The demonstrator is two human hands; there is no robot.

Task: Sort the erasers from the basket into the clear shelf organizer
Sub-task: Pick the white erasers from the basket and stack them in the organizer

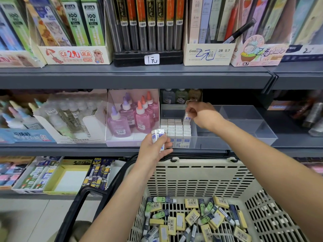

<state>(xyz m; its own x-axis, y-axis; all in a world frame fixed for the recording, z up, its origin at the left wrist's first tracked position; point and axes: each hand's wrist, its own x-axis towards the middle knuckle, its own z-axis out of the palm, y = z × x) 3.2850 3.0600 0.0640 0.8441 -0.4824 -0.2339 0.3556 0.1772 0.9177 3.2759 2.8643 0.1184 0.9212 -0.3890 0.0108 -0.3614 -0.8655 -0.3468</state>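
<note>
The right hand's (201, 114) fingertips pinch one eraser (186, 118). Its long axis is nearly upright, white end up, at the back right of the standing rows (174, 128) in the clear shelf organizer's (244, 123) left compartment. The left hand's (153, 149) fingers curl round a small stack of erasers (158, 137), also held on end, just before the organizer. Loose erasers (192, 217) lie every way in the basket (201, 177) below.

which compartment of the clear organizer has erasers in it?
The leftmost compartment, next to the pink glue bottles: rows of white erasers stand in it, and the right hand holds an eraser over it. The compartments to its right show none.
</note>
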